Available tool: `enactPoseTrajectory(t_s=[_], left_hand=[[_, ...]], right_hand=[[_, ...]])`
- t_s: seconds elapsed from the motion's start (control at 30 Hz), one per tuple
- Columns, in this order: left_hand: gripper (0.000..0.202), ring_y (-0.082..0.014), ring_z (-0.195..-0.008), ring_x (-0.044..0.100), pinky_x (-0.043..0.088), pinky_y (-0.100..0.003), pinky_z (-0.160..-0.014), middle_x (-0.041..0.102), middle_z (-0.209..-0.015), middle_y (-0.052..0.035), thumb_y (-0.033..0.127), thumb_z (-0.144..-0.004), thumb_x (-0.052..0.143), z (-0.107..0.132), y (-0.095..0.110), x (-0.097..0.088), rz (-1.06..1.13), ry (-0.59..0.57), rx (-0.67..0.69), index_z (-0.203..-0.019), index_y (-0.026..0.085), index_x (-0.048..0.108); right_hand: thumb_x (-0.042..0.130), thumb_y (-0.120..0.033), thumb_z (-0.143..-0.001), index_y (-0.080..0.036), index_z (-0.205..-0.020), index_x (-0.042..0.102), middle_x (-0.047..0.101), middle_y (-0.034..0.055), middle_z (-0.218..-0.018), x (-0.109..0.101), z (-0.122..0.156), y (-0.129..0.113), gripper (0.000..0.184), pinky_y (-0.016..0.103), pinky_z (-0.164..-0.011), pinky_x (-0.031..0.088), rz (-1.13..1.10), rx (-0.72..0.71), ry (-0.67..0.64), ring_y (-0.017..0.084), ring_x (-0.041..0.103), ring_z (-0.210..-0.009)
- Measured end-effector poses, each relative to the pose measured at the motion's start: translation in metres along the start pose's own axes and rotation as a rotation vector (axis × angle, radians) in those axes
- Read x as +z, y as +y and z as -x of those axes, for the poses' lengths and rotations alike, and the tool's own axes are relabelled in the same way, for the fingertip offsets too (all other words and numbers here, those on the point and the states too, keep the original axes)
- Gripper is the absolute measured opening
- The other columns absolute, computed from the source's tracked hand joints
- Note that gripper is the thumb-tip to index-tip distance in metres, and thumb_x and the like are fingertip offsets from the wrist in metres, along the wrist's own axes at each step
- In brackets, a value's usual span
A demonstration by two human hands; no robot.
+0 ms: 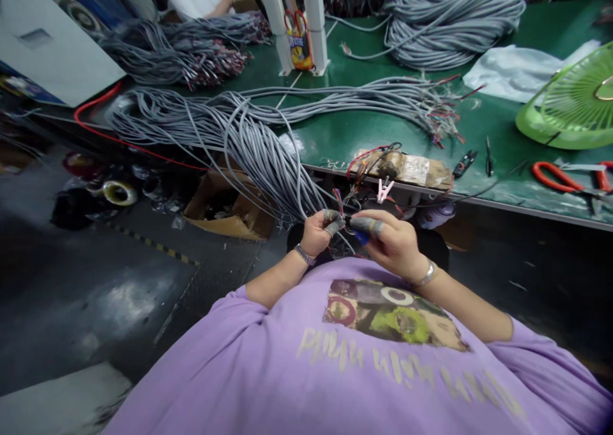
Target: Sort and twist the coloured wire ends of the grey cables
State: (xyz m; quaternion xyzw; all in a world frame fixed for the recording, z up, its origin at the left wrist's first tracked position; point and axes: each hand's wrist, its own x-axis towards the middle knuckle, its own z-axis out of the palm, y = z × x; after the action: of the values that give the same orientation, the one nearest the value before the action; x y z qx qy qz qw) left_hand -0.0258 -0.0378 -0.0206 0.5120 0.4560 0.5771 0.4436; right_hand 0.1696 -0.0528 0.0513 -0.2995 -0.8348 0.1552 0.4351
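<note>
My left hand (320,232), with tape around its fingertips, pinches the end of a grey cable, and thin coloured wires (338,197) fan out just above the fingers. Close beside it, my right hand (393,240) is closed around a small tool with a blue part (363,237); its kind is mostly hidden by the taped fingers. The two hands nearly meet in front of my body, below the table edge. A thick bundle of grey cables (268,157) hangs off the table down to my left hand.
On the green table (335,138) lie a cardboard strip (426,170) with a pink clip (384,191), small black snips (465,163) and red-handled pliers (558,177). A green fan (575,103) stands right. A cable coil (450,23) lies behind. A cardboard box (230,224) is below.
</note>
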Motion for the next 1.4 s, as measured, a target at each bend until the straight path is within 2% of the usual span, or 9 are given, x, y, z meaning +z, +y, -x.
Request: enactPoseTrajectory(t_s=[0.27,0.5,0.6,0.73,0.87,0.97,1.23,1.33,1.4], left_hand=[[0.024,-0.0117,-0.066,0.063,0.053,-0.024,-0.066,0.071,-0.073,-0.0021,0.033,-0.069,0.081,0.004,0.003,0.000,-0.160,0.001,0.076,-0.079,0.014,0.071],[0.033,-0.0102,-0.057,0.063,0.052,-0.022,-0.057,0.069,-0.068,-0.0003,0.041,-0.067,0.082,-0.010,0.013,0.007,0.050,0.069,-0.075,-0.080,0.015,0.066],[0.034,-0.0098,-0.057,0.063,0.053,-0.022,-0.058,0.069,-0.067,-0.0007,0.044,-0.069,0.081,-0.013,0.021,0.002,0.118,0.021,-0.063,-0.081,0.015,0.066],[0.038,-0.0112,-0.058,0.065,0.054,-0.023,-0.058,0.070,-0.066,-0.0024,0.047,-0.069,0.082,-0.007,0.024,-0.010,0.163,-0.130,-0.074,-0.085,0.014,0.070],[0.041,-0.0108,-0.054,0.062,0.053,-0.023,-0.055,0.069,-0.064,-0.0022,0.049,-0.066,0.084,0.000,0.026,-0.016,0.216,-0.198,-0.124,-0.083,0.014,0.070],[0.042,-0.0104,-0.052,0.061,0.052,-0.022,-0.053,0.068,-0.062,-0.0019,0.050,-0.064,0.085,0.003,0.030,-0.018,0.203,-0.237,-0.151,-0.079,0.014,0.070],[0.051,-0.0145,-0.054,0.063,0.051,-0.026,-0.053,0.069,-0.063,-0.0065,0.062,-0.065,0.079,0.003,0.031,-0.034,0.249,-0.432,-0.201,-0.080,0.013,0.073],[0.050,-0.0149,-0.056,0.064,0.052,-0.026,-0.055,0.069,-0.065,-0.0063,0.060,-0.064,0.080,0.000,0.029,-0.033,0.260,-0.339,-0.156,-0.080,0.014,0.073],[0.046,-0.0142,-0.059,0.065,0.052,-0.026,-0.058,0.071,-0.068,-0.0059,0.057,-0.067,0.080,-0.002,0.027,-0.029,0.239,-0.235,-0.099,-0.081,0.015,0.073]], right_hand=[[0.047,-0.029,-0.095,-0.016,-0.093,0.067,0.069,0.0098,-0.088,0.019,-0.010,0.000,0.024,0.028,-0.058,0.034,0.463,0.345,-0.467,0.019,0.062,-0.074],[0.053,-0.018,-0.088,-0.016,-0.083,0.065,0.066,0.0054,-0.079,0.028,-0.007,-0.011,0.013,0.027,-0.056,0.029,0.205,-0.019,-0.794,0.013,0.054,-0.062],[0.052,-0.022,-0.092,-0.015,-0.082,0.064,0.065,0.0042,-0.074,0.018,-0.007,-0.008,0.017,0.024,-0.058,0.035,-0.057,-0.144,-0.679,0.011,0.053,-0.060],[0.052,-0.027,-0.095,-0.017,-0.087,0.066,0.066,0.0033,-0.072,-0.008,-0.011,-0.003,0.019,0.023,-0.061,0.044,-0.345,-0.045,-0.214,0.012,0.059,-0.063],[0.057,-0.030,-0.092,-0.021,-0.108,0.066,0.070,0.0072,-0.095,-0.013,-0.020,-0.001,0.021,0.028,-0.067,0.051,-0.192,0.121,0.053,0.015,0.063,-0.072],[0.059,-0.033,-0.090,-0.020,-0.120,0.062,0.069,0.0097,-0.104,-0.001,-0.028,0.003,0.034,0.031,-0.069,0.052,-0.071,0.176,-0.028,0.017,0.063,-0.072],[0.050,-0.018,-0.090,-0.018,-0.098,0.067,0.071,0.0079,-0.092,0.033,-0.029,0.023,0.018,0.029,-0.076,0.048,0.064,0.306,-0.200,0.019,0.064,-0.083],[0.052,-0.017,-0.087,-0.016,-0.093,0.067,0.071,0.0099,-0.091,0.034,-0.022,0.027,0.016,0.029,-0.071,0.046,0.239,0.370,-0.381,0.020,0.064,-0.080],[0.053,-0.023,-0.089,-0.016,-0.093,0.068,0.071,0.0090,-0.088,0.028,-0.017,0.029,0.017,0.029,-0.069,0.046,0.214,0.398,-0.356,0.020,0.064,-0.077]])
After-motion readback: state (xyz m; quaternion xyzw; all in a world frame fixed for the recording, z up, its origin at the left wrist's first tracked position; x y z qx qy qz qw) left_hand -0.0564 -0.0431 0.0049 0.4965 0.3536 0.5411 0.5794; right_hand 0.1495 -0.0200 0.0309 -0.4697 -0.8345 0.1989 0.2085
